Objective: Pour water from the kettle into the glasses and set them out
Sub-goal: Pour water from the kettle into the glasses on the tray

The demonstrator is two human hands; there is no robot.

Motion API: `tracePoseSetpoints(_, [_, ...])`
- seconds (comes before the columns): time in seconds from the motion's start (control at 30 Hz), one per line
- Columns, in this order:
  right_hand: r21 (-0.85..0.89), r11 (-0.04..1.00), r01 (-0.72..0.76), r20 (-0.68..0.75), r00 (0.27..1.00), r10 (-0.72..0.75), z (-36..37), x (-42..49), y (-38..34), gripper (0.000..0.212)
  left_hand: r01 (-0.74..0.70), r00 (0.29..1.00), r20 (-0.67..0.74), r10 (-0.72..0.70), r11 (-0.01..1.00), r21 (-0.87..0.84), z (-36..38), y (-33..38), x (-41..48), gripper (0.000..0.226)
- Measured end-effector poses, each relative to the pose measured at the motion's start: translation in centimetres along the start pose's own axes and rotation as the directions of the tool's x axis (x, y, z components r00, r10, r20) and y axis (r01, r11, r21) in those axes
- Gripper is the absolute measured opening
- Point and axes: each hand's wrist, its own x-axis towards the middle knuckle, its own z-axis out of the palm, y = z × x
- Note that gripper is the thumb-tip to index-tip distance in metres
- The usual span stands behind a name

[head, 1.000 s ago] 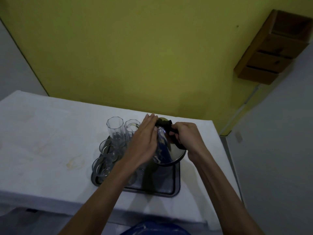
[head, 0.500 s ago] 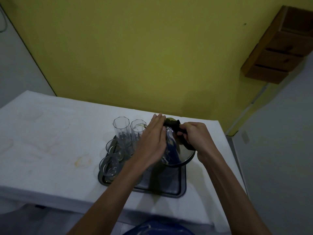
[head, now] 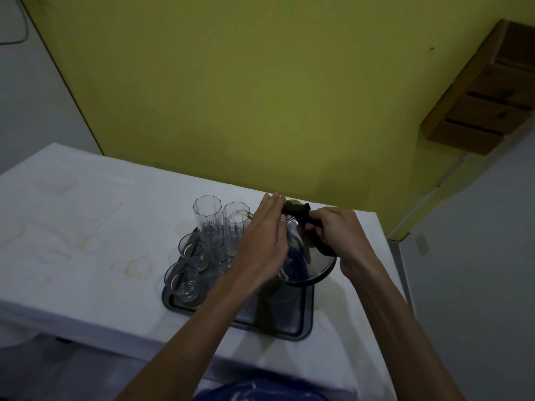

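Through the head camera I look down at my right hand, curled round the black handle of the kettle and gripping it. My left hand lies flat against the kettle's left side with its fingers straight, steadying the kettle and grasping nothing.

The kettle is over the right half of the dark tray on the white tabletop. It is tipped to my left, so its long axis, from handle to spout, runs across towards the glasses. The spout shows just past my left hand and meets the rim of the nearer tall glass. That meeting of spout and rim is what I judge the pour depends on.

The second tall glass stands just beside the first, further left. To fill it, the spout would need to travel left. My left hand is the nearer one to all the glasses. Two short glasses sit near the tray's left edge.

My left hand and forearm cover the lid, most of the spout and part of the tray, so there may be more glasses under them. The light is dim. I cannot tell whether water is running, how full the nearer tall glass is, or whether the kettle's base touches the tray.
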Motion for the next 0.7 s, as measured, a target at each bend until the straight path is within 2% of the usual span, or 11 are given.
tracePoseSetpoints(0.7, [0.049, 0.999, -0.016, 0.001, 1.000, 0.016, 0.13, 0.13, 0.03, 0.027, 0.027, 1.000, -0.011, -0.027, 1.000, 0.014, -0.23, 0.55, -0.22, 0.048])
